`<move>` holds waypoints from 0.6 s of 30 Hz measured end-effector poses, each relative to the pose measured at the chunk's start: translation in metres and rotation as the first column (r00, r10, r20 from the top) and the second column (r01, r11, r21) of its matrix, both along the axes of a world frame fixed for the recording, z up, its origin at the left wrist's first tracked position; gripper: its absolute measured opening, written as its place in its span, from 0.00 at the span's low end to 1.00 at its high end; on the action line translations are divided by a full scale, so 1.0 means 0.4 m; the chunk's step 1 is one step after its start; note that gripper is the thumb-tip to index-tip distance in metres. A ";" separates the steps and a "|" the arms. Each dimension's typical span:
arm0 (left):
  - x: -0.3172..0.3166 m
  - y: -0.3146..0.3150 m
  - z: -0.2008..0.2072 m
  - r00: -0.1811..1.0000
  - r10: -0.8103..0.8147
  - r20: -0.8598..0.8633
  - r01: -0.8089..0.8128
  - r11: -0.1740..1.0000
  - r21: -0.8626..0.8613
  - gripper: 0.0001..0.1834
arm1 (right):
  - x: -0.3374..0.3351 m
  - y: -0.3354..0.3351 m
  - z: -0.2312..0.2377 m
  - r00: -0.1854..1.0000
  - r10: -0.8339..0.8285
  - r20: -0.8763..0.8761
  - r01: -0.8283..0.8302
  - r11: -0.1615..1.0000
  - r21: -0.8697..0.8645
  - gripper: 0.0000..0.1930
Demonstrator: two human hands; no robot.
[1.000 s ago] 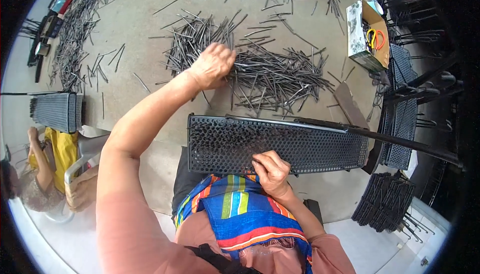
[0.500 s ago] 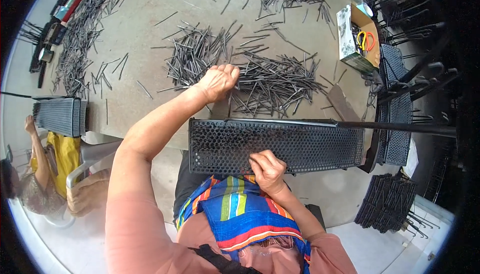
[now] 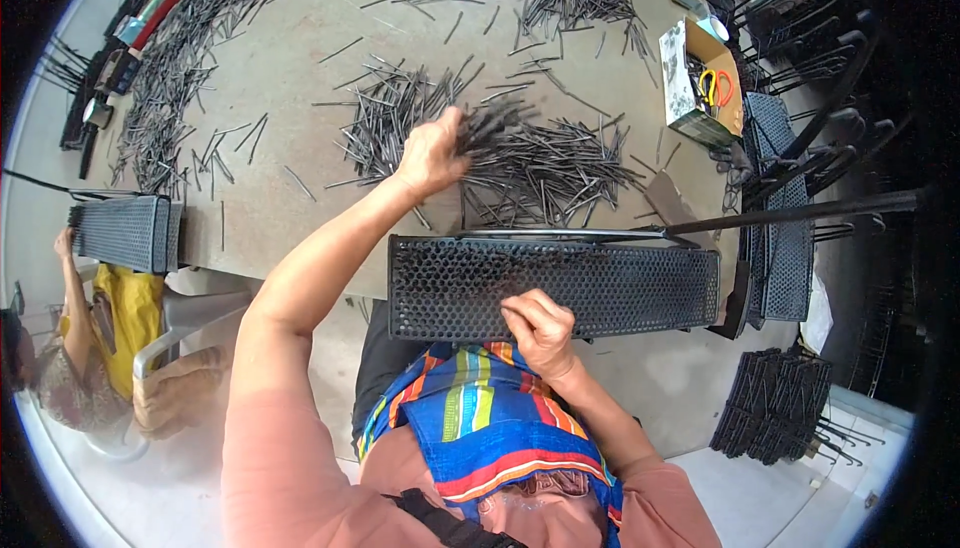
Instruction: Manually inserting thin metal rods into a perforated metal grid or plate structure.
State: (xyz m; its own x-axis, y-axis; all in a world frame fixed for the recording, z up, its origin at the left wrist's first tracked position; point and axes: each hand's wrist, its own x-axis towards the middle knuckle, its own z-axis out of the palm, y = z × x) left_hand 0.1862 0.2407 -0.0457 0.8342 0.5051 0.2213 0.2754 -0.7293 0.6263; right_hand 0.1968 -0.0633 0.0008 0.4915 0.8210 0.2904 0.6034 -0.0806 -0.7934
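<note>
My left hand (image 3: 435, 155) is closed around a bunch of thin dark sticks (image 3: 490, 124), smeared by motion, above the loose pile of such sticks (image 3: 570, 163) on the table. In front of me a long black perforated panel (image 3: 450, 293) lies along the table's near edge, over my lap. At the panel's near side my right hand (image 3: 540, 333) has its fingers and thumb pinched together against the holes; whatever they grip is too small or hidden to name.
A black rod (image 3: 800, 212) runs right from the panel's far edge. An open box (image 3: 675, 73) with yellow and orange-handled tools stands at the right. More sticks (image 3: 160, 98) spread along the left. At far left a person (image 3: 75, 368) works on another perforated panel (image 3: 125, 233). Black racks line the right side.
My left hand has lifted slightly off the pile, and a bunch of sticks now shows in it. My right hand stays pinched at the panel. The whole view has shifted a little.
</note>
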 end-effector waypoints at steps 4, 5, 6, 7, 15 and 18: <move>0.015 0.022 0.060 0.958 0.169 0.230 -0.095 0.949 -0.302 0.26 | 0.025 0.104 0.097 0.990 0.077 0.120 -0.097 0.981 0.170 0.07; 0.012 0.022 0.066 0.943 0.251 0.217 -0.123 0.871 -0.476 0.19 | 0.035 0.138 0.114 0.985 0.061 0.160 -0.092 0.977 0.191 0.08; 0.008 0.020 0.080 0.943 0.248 0.221 -0.121 0.877 -0.466 0.19 | 0.046 0.174 0.130 0.979 0.043 0.200 -0.087 0.973 0.214 0.09; 0.007 0.016 0.097 0.917 0.307 0.256 -0.053 0.728 -0.683 0.17 | 0.054 0.207 0.150 0.980 0.001 0.201 -0.033 0.987 0.158 0.12; 0.012 -0.030 0.219 0.727 0.593 0.347 0.298 0.182 -0.937 0.05 | 0.115 0.487 0.087 0.925 -0.199 0.324 0.214 0.977 -0.010 0.37; 0.008 -0.017 0.232 0.717 0.641 0.274 0.277 0.099 -0.956 0.08 | 0.105 0.529 0.066 0.904 -0.200 0.379 0.221 0.975 -0.012 0.32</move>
